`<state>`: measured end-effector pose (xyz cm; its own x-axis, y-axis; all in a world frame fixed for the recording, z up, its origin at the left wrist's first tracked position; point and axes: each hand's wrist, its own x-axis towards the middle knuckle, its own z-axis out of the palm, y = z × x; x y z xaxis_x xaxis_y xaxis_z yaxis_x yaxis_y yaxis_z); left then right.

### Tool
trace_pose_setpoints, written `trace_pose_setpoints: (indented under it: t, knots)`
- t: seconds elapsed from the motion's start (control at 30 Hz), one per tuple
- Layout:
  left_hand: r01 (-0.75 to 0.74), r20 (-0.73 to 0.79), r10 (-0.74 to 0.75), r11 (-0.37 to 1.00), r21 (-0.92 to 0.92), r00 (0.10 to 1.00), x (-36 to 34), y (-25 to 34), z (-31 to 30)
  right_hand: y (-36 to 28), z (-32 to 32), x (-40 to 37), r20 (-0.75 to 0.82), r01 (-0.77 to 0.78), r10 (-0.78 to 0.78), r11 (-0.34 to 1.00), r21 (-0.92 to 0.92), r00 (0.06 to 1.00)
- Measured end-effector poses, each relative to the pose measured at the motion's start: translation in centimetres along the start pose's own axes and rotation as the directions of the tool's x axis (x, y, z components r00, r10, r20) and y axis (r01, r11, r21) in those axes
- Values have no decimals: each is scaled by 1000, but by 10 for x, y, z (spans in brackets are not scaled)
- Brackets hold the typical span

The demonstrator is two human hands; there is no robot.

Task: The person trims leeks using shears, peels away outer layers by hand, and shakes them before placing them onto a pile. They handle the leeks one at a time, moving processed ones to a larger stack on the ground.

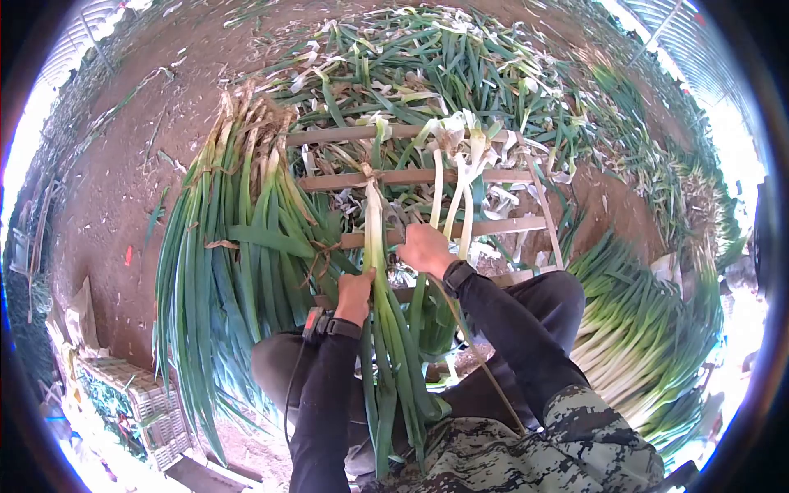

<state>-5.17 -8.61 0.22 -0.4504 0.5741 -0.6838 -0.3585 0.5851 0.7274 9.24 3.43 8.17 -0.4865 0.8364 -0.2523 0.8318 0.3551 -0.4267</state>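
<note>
A bundle of green onions (pixel 374 226) stands lengthwise on a slatted wooden rack (pixel 396 177), tied near its top, its green leaves hanging over my lap. My left hand (pixel 354 297) is closed at the left side of this bundle, around its leaves. Just right of the bundle, my right hand (pixel 425 250) is closed in a fist; what its fingers hold is hidden. A thin straw-like strip (pixel 470 341) runs down from below my right wrist. Several pale peeled stalks (pixel 458 193) lie on the rack beyond my right hand.
A large pile of unpeeled onions (pixel 246 205) lies at the left. Scattered leaves and peelings (pixel 460 62) cover the ground beyond the rack. Many cleaned onions (pixel 641 329) lie at the right. A woven basket (pixel 160 411) stands at the lower left.
</note>
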Motion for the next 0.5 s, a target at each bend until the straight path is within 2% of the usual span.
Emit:
trace_pose_setpoints:
  t: [0.07,0.17,0.27,0.33,0.4,0.47,0.5]
  knots:
    - [4,18,-3,999,-37,1000,0,-2,-1,-1,-1,16,34,-19,20,999,-26,999]
    - [-1,37,4,996,-85,999,5,-8,-3,0,1,36,7,-5,5,1000,-28,1000]
    - [53,67,-46,994,-100,997,12,-14,-5,0,0,55,12,-29,29,999,-37,1000]
    - [-135,116,147,985,-104,982,13,-28,-9,3,1,59,1,2,-2,999,-50,1000]
    - [-131,146,150,983,-130,978,10,-24,-11,7,2,58,-19,64,-65,995,-76,998]
    - [64,158,-37,983,-173,987,12,-20,-13,12,1,55,-3,85,-86,994,-70,996]
    - [-36,146,66,980,-198,987,10,-26,-13,14,1,53,6,95,-95,993,-67,995]
